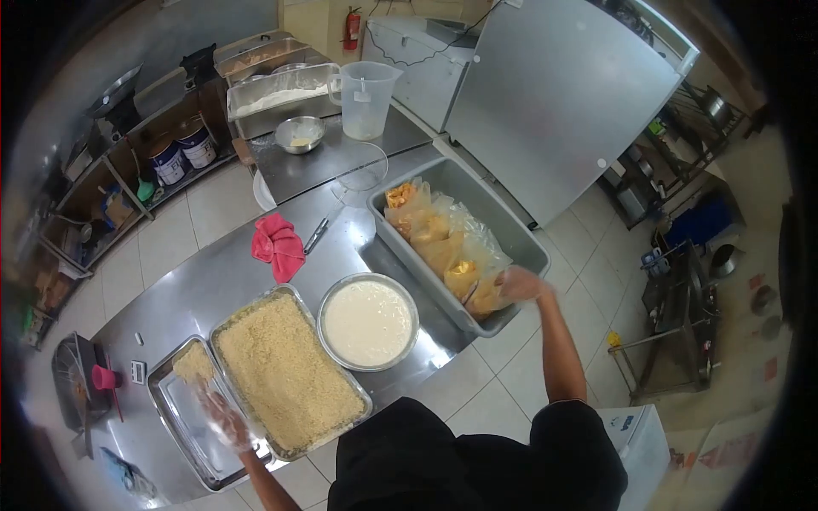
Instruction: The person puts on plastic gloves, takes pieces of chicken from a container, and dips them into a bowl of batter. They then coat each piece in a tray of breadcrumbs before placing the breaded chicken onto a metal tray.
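So the left hand [223, 419] is over the smaller metal tray [181, 409], just left of the big crumb tray [361, 385]. Fingers are a whitish blur there, so I can't tell if they're spread, curled or holding anything. The right hand [521, 286] is well off to the right of the crumb tray, down by the near end of the stuff in the grey tub [526, 241]. Also smeared, can't tell if the fingers have hold of anything.

That tub sits right of and beyond the crumb tray, with clear bags [443, 241] of orange-yellow food lined up inside. The smaller tray has a pile of pale crumbs [194, 362] at its far end, and the big one is loaded with the same-looking stuff. Just right of the crumb tray there's a round metal bowl [368, 369] full of creamy liquid.

Past the crumb tray's far end you've got a bunched pinkish-red cloth [279, 245], and well beyond that a big clear jug [366, 98]. Way out left of the crumb tray: a pink cup [105, 377].
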Motion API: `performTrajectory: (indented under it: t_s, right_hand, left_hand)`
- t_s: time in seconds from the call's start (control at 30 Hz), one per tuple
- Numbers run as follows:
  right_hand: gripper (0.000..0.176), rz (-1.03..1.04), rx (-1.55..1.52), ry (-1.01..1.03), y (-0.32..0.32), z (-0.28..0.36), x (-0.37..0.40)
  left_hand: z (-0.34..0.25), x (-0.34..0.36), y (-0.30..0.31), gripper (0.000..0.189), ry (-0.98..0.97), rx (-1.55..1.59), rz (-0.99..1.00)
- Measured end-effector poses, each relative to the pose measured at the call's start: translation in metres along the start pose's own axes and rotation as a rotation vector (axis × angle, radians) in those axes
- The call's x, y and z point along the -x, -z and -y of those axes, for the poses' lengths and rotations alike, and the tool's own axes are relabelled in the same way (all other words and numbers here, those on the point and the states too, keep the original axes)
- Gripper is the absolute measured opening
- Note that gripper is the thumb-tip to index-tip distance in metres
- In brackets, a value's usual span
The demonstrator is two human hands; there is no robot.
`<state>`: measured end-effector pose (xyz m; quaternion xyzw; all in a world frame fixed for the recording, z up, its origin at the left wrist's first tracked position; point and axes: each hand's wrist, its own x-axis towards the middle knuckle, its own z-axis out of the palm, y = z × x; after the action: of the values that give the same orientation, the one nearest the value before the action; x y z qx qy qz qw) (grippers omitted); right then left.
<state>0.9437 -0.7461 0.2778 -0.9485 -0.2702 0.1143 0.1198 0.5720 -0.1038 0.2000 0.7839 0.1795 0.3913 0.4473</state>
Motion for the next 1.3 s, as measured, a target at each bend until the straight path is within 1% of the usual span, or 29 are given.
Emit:
performTrajectory:
  t_s: [0.03,0.07,0.1,0.13,0.17,0.23,0.27,0.33,0.37,0.43,0.47,0.53,0.57,0.63,0.67,0.73,0.77,0.83,0.87,0.93,0.97,1.03,1.1,1.13,1.17,1.2,1.23,1.27,1.3]
  right_hand:
    - [0.035,-0.023,-0.064,0.046,-0.019,-0.001,-0.010]
    - [0.035,-0.017,-0.073,0.059,-0.006,0.023,-0.020]
    - [0.036,0.152,-0.011,-0.041,0.027,0.073,-0.020]
    - [0.037,0.321,0.046,-0.145,0.039,0.097,-0.016]
    - [0.037,0.323,0.027,-0.139,0.024,0.088,-0.018]
    - [0.034,0.227,0.113,-0.134,-0.006,0.067,-0.023]
    - [0.034,0.229,0.106,-0.127,-0.011,0.063,-0.020]
    - [0.034,0.251,-0.022,-0.056,-0.010,0.055,-0.017]
    - [0.034,0.246,-0.015,-0.046,-0.009,0.046,-0.017]
    - [0.033,0.309,-0.093,0.109,-0.005,0.028,-0.018]
    - [0.033,0.313,-0.087,0.120,0.000,0.017,-0.019]
    - [0.041,0.468,-0.215,0.011,0.012,0.006,-0.018]
    - [0.041,0.472,-0.217,0.012,0.007,0.007,-0.015]
    - [0.037,0.388,0.300,-0.101,-0.004,0.009,-0.009]
    - [0.037,0.389,0.294,-0.104,-0.012,0.004,-0.008]
    - [0.035,0.203,0.333,0.006,-0.027,-0.003,-0.011]
    - [0.035,0.192,0.325,0.005,-0.026,-0.005,-0.010]
    - [0.036,0.129,0.322,0.104,-0.009,-0.004,-0.010]
    - [0.036,0.123,0.325,0.109,0.000,-0.007,-0.012]
    - [0.041,0.289,0.355,0.328,0.023,-0.004,-0.013]
    - [0.041,0.299,0.360,0.335,0.039,0.002,-0.008]
    - [0.042,0.266,-0.112,-0.064,0.104,0.059,0.019]
    - [0.043,0.288,-0.154,-0.138,0.125,0.063,0.021]
    - [0.044,0.313,-0.197,-0.202,0.131,0.064,0.021]
    - [0.044,0.307,-0.194,-0.198,0.128,0.064,0.024]
    - [0.046,0.085,-0.328,-0.199,0.116,0.066,0.030]
    - [0.048,-0.132,-0.462,-0.191,0.103,0.069,0.033]
    - [0.048,-0.121,-0.464,-0.170,0.090,0.076,0.031]
    - [0.050,-0.157,-0.592,-0.195,0.074,0.086,0.027]
  left_hand:
    - [0.000,0.020,-0.011,0.062,-0.030,0.437,-0.065]
    - [-0.022,0.035,-0.019,0.066,0.056,0.781,0.077]
    - [-0.046,0.048,-0.037,0.066,0.058,0.761,0.075]
    - [-0.073,0.055,-0.059,0.069,0.132,1.210,0.096]
    - [-0.092,0.056,-0.078,0.073,0.206,1.662,0.117]
    - [-0.103,0.065,-0.112,0.065,-0.001,0.926,0.135]
    - [-0.108,0.073,-0.120,0.065,-0.002,0.916,0.135]
    - [-0.123,0.086,-0.136,0.057,0.391,0.573,0.083]
    - [-0.130,0.089,-0.142,0.057,0.384,0.576,0.071]
    - [-0.150,0.086,-0.152,0.055,0.311,0.137,0.177]
    - [-0.151,0.089,-0.155,0.055,0.314,0.136,0.164]
    - [-0.147,0.099,-0.162,0.053,0.303,0.139,0.161]
    - [-0.144,0.103,-0.165,0.053,0.295,0.139,0.165]
    - [-0.150,0.106,-0.170,0.051,0.278,0.141,0.178]
    - [-0.155,0.108,-0.171,0.051,0.277,0.137,0.183]
    - [-0.187,0.101,-0.174,0.046,0.319,0.132,0.213]
    - [-0.189,0.102,-0.174,0.046,0.306,0.127,0.215]
    - [-0.189,0.099,-0.175,0.052,0.310,0.093,0.312]
    - [-0.186,0.096,-0.176,0.052,0.306,0.093,0.306]
    - [-0.177,0.107,-0.184,0.050,0.253,0.163,0.280]
    - [-0.173,0.112,-0.188,0.050,0.264,0.163,0.273]
    - [-0.166,0.112,-0.197,0.048,0.234,0.298,0.268]
    - [-0.173,0.105,-0.205,0.047,0.210,0.375,0.274]
    - [-0.181,0.099,-0.208,0.048,0.221,0.342,0.390]
    - [-0.189,0.093,-0.212,0.050,0.233,0.306,0.503]
    - [-0.198,0.086,-0.218,0.050,0.231,0.304,0.493]
    - [-0.210,0.081,-0.226,0.052,0.258,0.576,0.600]
    - [-0.219,0.081,-0.233,0.053,0.280,0.845,0.697]
    - [-0.183,0.094,-0.269,0.056,0.297,0.869,0.790]
